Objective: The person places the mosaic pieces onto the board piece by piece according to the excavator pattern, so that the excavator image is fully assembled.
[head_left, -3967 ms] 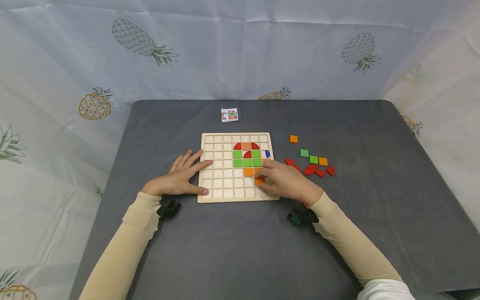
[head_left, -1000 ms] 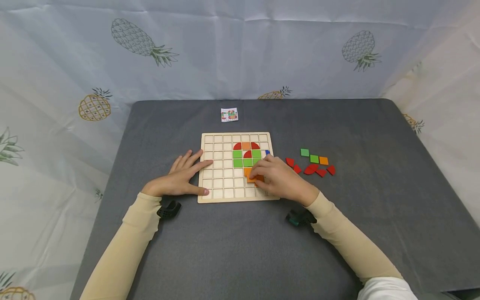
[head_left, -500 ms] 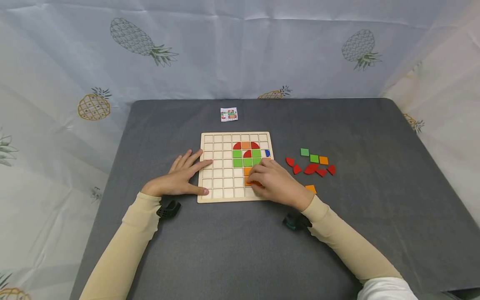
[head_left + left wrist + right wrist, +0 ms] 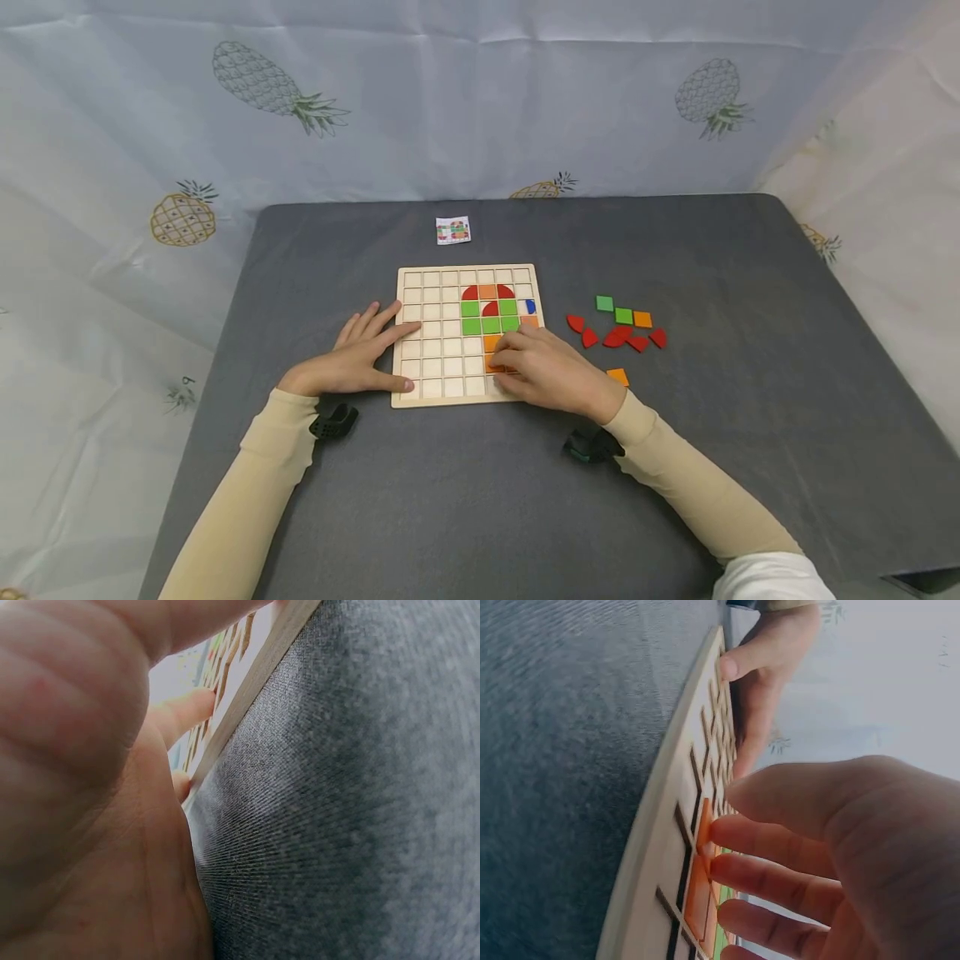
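Note:
A wooden grid board lies on the grey table, with red, green and orange tiles set in its right half. My left hand is spread on the board's left edge, its fingertips and thumb resting on the rim and outer cells. Over the lower right cells, my right hand touches an orange tile with its fingertips. Its fingers reach out fairly straight, and in the right wrist view the thumb stands off the tile. Another orange tile sits one cell farther back. The right hand covers several cells.
Loose red pieces, green squares and an orange square lie right of the board. One more orange square is close to the right wrist. A small printed card with a coloured pattern lies behind the board.
The orange square at the back right was taken from the table. A second ago the right hand held an orange tile over the lower cells; now it lies in a cell. The left hand stays put.

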